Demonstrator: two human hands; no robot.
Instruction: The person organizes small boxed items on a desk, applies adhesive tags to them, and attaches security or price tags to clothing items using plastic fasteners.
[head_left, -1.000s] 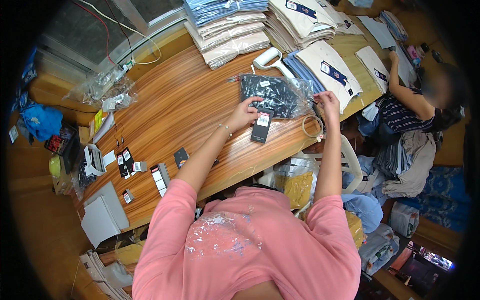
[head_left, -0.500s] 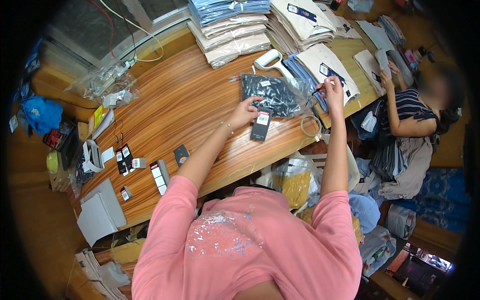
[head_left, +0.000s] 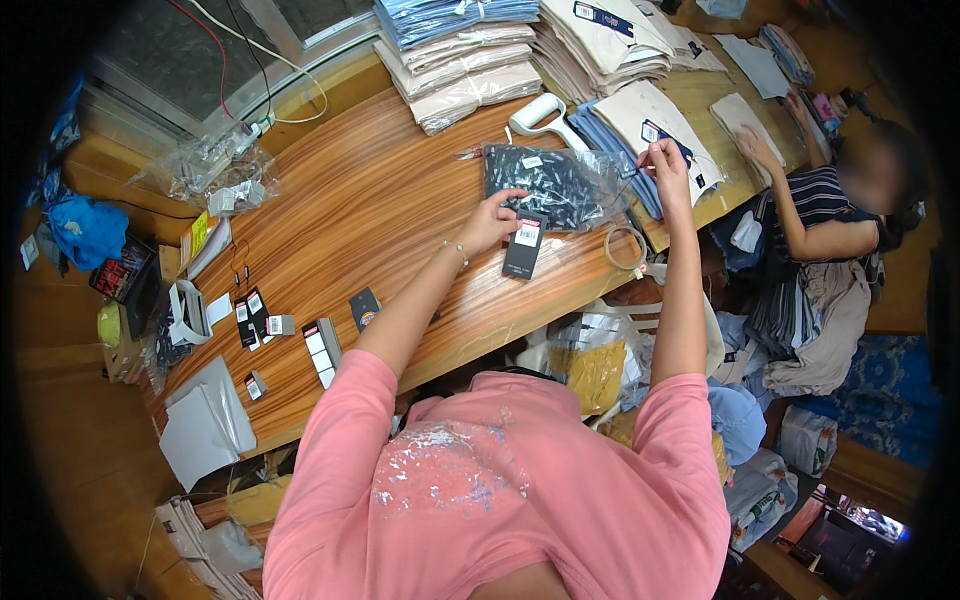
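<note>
My left hand (head_left: 490, 222) is closed on the upper edge of a black hang tag (head_left: 521, 256) with a white barcode label, over the wooden table. Just beyond it lies a clear plastic bag (head_left: 530, 180) full of small black-and-white pieces, probably tag strings. Raised at the bag's right end, my right hand (head_left: 668, 178) pinches a thin dark string between thumb and fingers. Behind that hand rests a stack of folded cream garments (head_left: 645, 108) with a dark tag on top.
A white lint roller (head_left: 537, 113) lies behind the bag, a tape roll (head_left: 625, 248) at the table edge. Wrapped garments (head_left: 460, 90) are piled at the back. More tags (head_left: 250, 315) and white sheets (head_left: 195, 435) lie left. A co-worker (head_left: 825, 220) handles garments at right.
My hands stay nearly in place, the left still on the hang tag and the right still pinching the string. The co-worker's hand has come down onto a folded cream garment.
</note>
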